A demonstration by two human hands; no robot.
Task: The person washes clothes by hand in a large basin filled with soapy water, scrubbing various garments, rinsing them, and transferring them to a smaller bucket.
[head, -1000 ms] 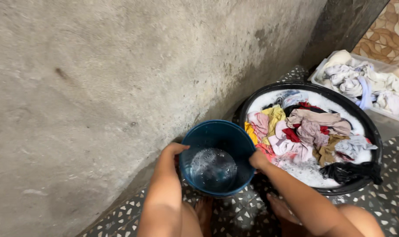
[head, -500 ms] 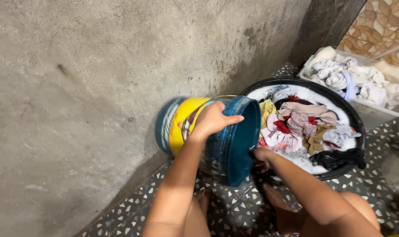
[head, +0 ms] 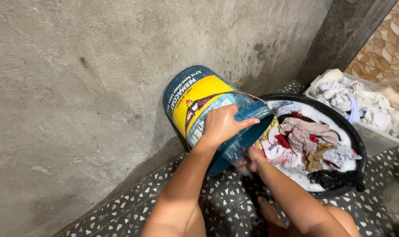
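Note:
I hold a blue plastic bucket [head: 199,98] with a yellow label, tipped far over so its mouth faces down into the black wash basin [head: 355,145]. My left hand [head: 223,125] grips the bucket's upper side near the rim. My right hand [head: 248,160] holds the lower rim, partly hidden behind the bucket and wet. The basin holds soapy water and several soaked clothes [head: 302,140] in pink, yellow, red, beige and black.
A rough concrete wall [head: 98,66] runs close along the left. A white tub of pale wrung laundry [head: 362,103] stands behind the basin. The floor [head: 129,213] is dark terrazzo, and my bare knees and feet are below the bucket.
The bucket went from upright with a little water inside to tipped steeply toward the basin, raised higher. My left hand moved from the rim to the bucket's side.

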